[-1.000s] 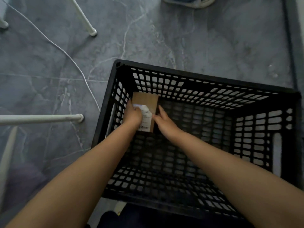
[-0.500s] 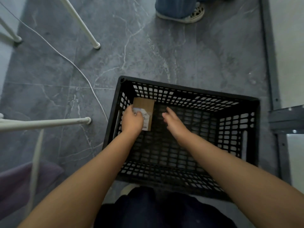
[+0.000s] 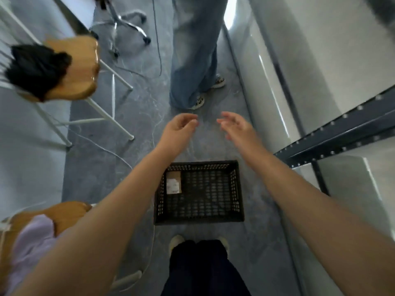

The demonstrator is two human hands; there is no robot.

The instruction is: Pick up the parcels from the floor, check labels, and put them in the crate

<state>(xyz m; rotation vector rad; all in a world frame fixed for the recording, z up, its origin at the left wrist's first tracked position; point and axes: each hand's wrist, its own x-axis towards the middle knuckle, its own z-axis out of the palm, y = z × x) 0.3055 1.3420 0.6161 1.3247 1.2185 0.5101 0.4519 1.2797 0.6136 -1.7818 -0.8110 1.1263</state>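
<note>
**crate_watcher:** so what's the camera wearer actually dressed in?

**benchmonkey:** dark trousers [image 3: 203,272], black or very deep navy, honestly can't call it. Loose-looking fabric with soft folds and a line of shadow between the two legs. Pale toes show under the hems: left shoe [image 3: 176,241] and right shoe [image 3: 223,242], off-white, rounded, a bit blurry.

**crate_watcher:** and up top?

**benchmonkey:** left forearm [image 3: 96,221] and right forearm [image 3: 310,210] are bare right to the frame edge, and the left hand [image 3: 177,131] and right hand [image 3: 239,129] are bare too. Whatever top they've got on sits outside the shot.
</note>
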